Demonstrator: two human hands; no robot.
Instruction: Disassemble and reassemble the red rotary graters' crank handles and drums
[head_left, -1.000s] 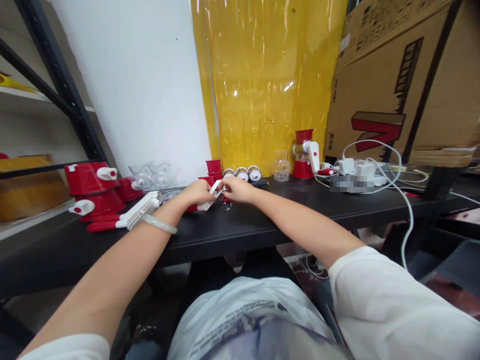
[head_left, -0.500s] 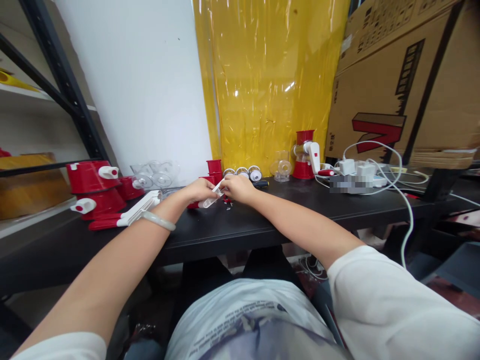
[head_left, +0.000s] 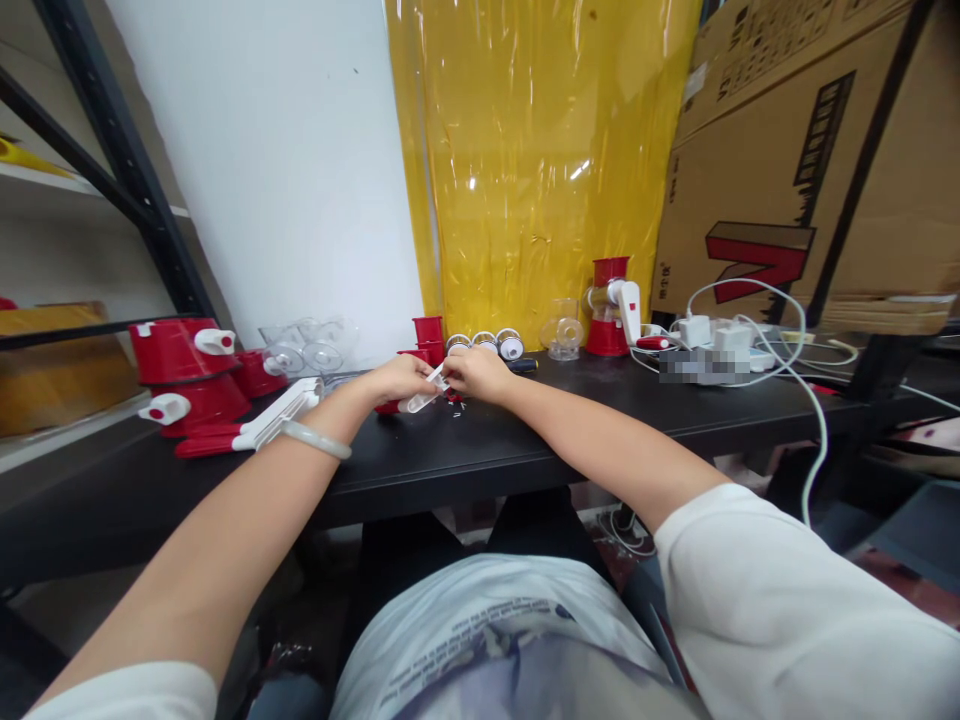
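Both hands meet over the black table. My left hand [head_left: 405,379] is closed on a white plastic crank handle [head_left: 421,401], which slants between the two hands. My right hand [head_left: 480,374] is pinched at the handle's upper end; whether a small part is between its fingertips is too small to tell. Several tiny white and red pieces [head_left: 456,405] lie on the table just below the right fingers. Behind the hands stand a red cup-shaped part [head_left: 429,332] and a row of white-rimmed drums [head_left: 510,345]. A dark screwdriver handle [head_left: 523,366] lies by my right hand.
Red housings with white knobs [head_left: 184,375] and white handles with red grips [head_left: 274,420] lie at the left, before clear plastic parts [head_left: 311,348]. An assembled red grater [head_left: 609,310], chargers with white cables [head_left: 712,345] and a large carton [head_left: 802,180] stand at the right.
Hardly anything differs. Both hands keep their hold on the white handle, with only a slight shift of the fingers and of the camera.
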